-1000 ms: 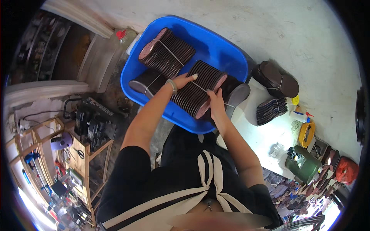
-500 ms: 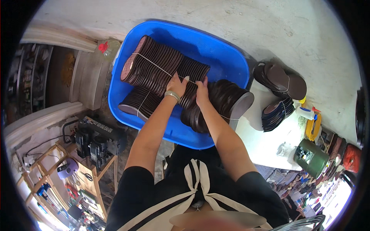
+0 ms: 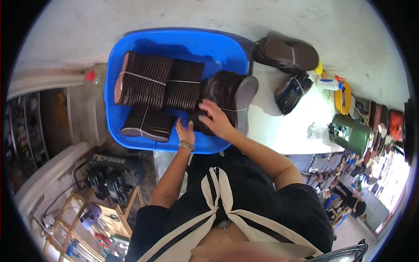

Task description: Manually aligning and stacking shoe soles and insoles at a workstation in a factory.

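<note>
A blue plastic tub (image 3: 108,87) holds several bundles of dark brown shoe soles, tied with pale bands. A thick bundle (image 3: 146,85) lies at its far left, with a second bundle (image 3: 183,89) against its right side. Nearer me is a smaller bundle (image 3: 150,124). Another bundle (image 3: 223,89) leans on the tub's right rim, its grey end sole facing right. Beside the smaller bundle, my left hand (image 3: 185,134) is open, holding nothing. My right hand (image 3: 217,121) is open over the near part of the right bundle; whether it touches the soles I cannot tell.
Right of the tub, a white table (image 3: 301,131) carries two tied sole bundles, one brown (image 3: 288,56) and one darker (image 3: 291,94). A green container (image 3: 349,133) stands beyond it. On the left are a black machine (image 3: 109,174) and a wooden rack (image 3: 126,205).
Both hands have let go of the second bundle, now lying straight beside the thick one, and drawn back toward me. My view has shifted, so the tub appears farther left.
</note>
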### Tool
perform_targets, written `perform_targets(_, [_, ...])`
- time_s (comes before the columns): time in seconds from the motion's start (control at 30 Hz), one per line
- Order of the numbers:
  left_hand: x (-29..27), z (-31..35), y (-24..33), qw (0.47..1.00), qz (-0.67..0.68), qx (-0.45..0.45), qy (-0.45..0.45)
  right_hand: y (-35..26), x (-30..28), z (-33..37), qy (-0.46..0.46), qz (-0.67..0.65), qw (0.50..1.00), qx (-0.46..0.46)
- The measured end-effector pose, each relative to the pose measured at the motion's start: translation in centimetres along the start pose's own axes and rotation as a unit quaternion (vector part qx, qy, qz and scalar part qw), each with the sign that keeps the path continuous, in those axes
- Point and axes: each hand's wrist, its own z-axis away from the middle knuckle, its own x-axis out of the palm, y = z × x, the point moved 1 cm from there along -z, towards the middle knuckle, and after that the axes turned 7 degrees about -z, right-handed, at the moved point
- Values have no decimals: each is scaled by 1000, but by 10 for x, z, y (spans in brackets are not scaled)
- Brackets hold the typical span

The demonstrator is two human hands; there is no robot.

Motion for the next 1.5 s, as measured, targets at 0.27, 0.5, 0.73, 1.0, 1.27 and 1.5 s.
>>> perform_targets(0.27, [-19, 23, 145, 968, 147, 204, 1, -18, -132, 123, 183, 6, 976, 115])
perform_targets(0.5, [61, 60, 297, 861, 171, 395, -271, 45, -256, 129, 433, -162, 860, 218])
perform_targets(0.73, [184, 39, 318, 904, 135, 227, -335, 99, -301, 106, 386, -351, 811, 264])
perform_targets(1.0, [228, 176, 311, 880, 133, 436, -136, 141, -341, 142, 230, -695, 669, 131])
perform_targets(1.27, [168, 321, 362, 869, 437, -107, -207, 58, -401, 221, 79, -661, 743, -69])
perform_targets(1.5, [154, 348, 315, 945, 225, 148, -185, 8, -427, 266, 8, -575, 816, -62])
